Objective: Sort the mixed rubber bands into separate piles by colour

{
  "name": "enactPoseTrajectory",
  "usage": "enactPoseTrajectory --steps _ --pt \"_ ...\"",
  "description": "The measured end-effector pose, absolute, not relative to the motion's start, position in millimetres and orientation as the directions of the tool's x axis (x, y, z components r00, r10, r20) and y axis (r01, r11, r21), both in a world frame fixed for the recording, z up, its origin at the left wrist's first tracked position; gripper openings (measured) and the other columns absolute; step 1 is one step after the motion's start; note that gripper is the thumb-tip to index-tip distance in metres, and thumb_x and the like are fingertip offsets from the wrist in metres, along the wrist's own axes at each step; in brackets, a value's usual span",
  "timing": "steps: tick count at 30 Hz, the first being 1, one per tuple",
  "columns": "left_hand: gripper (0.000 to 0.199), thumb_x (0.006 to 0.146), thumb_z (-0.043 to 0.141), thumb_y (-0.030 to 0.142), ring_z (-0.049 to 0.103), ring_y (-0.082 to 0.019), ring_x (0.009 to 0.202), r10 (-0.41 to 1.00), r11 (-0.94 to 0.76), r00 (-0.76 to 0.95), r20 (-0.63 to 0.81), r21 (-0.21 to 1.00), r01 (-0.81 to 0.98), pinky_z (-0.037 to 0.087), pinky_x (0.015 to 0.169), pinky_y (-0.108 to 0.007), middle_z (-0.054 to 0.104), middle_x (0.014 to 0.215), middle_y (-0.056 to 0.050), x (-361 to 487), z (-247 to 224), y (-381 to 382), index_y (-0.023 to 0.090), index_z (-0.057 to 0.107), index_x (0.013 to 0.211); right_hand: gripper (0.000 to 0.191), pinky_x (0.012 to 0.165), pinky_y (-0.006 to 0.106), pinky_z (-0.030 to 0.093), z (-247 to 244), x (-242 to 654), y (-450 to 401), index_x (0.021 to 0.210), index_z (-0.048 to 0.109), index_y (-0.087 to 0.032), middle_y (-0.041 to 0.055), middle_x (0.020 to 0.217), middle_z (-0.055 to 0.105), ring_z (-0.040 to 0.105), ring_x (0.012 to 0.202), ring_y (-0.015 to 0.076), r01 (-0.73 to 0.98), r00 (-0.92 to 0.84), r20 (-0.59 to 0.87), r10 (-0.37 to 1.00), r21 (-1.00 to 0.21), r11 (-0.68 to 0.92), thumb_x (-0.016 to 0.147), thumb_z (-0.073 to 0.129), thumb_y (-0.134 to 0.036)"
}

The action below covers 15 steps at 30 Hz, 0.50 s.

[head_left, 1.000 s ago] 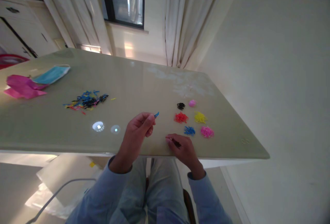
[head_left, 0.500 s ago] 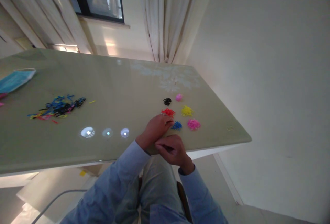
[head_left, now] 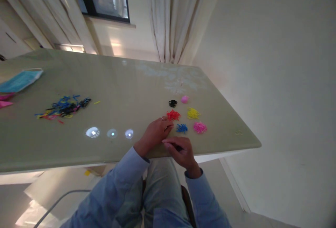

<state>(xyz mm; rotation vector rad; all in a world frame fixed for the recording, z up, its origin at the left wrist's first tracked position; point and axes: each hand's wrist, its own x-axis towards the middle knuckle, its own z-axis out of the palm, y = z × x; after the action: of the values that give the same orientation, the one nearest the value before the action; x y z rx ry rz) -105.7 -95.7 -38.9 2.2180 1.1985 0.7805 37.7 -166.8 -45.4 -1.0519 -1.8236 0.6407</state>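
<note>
My left hand (head_left: 156, 131) rests at the table's near edge, its fingers curled together beside a red pile of small rubber bands (head_left: 173, 115) and a blue pile (head_left: 182, 128). What those fingers hold, if anything, is hidden. Just below it, my right hand (head_left: 181, 149) is closed, thumb and forefinger pinched close to the left hand; anything between them is too small to make out. Around the hands lie a black pile (head_left: 172, 103), a yellow pile (head_left: 193, 113), a pink pile (head_left: 200, 127) and a lighter pink clump (head_left: 184, 99).
On the left of the glossy table (head_left: 126, 91) spreads a mixed heap of coloured bands (head_left: 65, 107), with a lone yellow band (head_left: 97, 102) beside it. Farther left are a blue face mask (head_left: 22, 81) and a bright pink item (head_left: 5, 102). A wall (head_left: 275, 81) stands to the right.
The view has shifted slightly. My left hand has drawn back left from the blue and red piles, which show more fully. My right hand stays pinched near it.
</note>
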Motion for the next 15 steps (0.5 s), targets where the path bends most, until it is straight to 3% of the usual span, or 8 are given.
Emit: enactPoseTrajectory --steps 5,9,12,15 --pt "0.026 0.093 0.049 0.031 0.061 -0.020 0.086 0.914 -0.405 0.288 0.284 0.639 0.654 0.048 0.081 -0.033 0.067 0.090 -0.008 -169.4 -42.2 -118.8 0.019 0.073 0.093 0.027 0.048 0.023 0.041 -49.1 36.9 -159.7 0.089 0.076 -0.017 0.0049 0.072 0.072 0.053 0.050 0.0111 0.409 -0.157 0.389 0.908 -0.811 0.418 0.091 0.057 -0.037" --pt "0.023 0.089 0.055 0.035 0.062 -0.018 0.078 0.939 -0.321 0.109 0.326 0.720 0.616 0.049 0.075 -0.031 0.067 0.084 -0.006 -223.3 -45.5 -139.2 0.020 0.073 0.091 0.031 0.041 0.022 0.035 -49.2 33.9 -150.4 0.086 0.075 -0.015 0.0008 0.057 0.061 0.045 0.045 0.0102 0.405 -0.118 0.288 0.950 -0.860 0.311 0.089 0.058 -0.042" --pt "0.022 0.084 0.062 0.039 0.062 -0.017 0.074 0.961 -0.242 -0.007 0.277 0.852 0.465 0.049 0.070 -0.029 0.069 0.078 -0.004 -247.6 -44.7 -149.0 0.021 0.073 0.084 0.033 0.038 0.021 0.031 -42.2 25.7 -144.6 0.085 0.073 -0.015 -0.0027 0.050 0.052 0.042 0.041 0.0097 0.381 -0.111 0.169 0.979 -0.903 0.199 0.086 0.060 -0.045" --pt "0.026 0.079 0.067 0.044 0.062 -0.017 0.071 0.980 -0.127 -0.126 0.152 0.974 0.189 0.048 0.065 -0.027 0.070 0.076 -0.004 -257.5 -43.8 -151.7 0.020 0.074 0.081 0.033 0.037 0.020 0.032 -26.4 5.9 -137.2 0.085 0.071 -0.015 -0.0045 0.048 0.048 0.042 0.039 0.0097 0.362 -0.155 0.109 0.982 -0.919 0.159 0.084 0.061 -0.046"
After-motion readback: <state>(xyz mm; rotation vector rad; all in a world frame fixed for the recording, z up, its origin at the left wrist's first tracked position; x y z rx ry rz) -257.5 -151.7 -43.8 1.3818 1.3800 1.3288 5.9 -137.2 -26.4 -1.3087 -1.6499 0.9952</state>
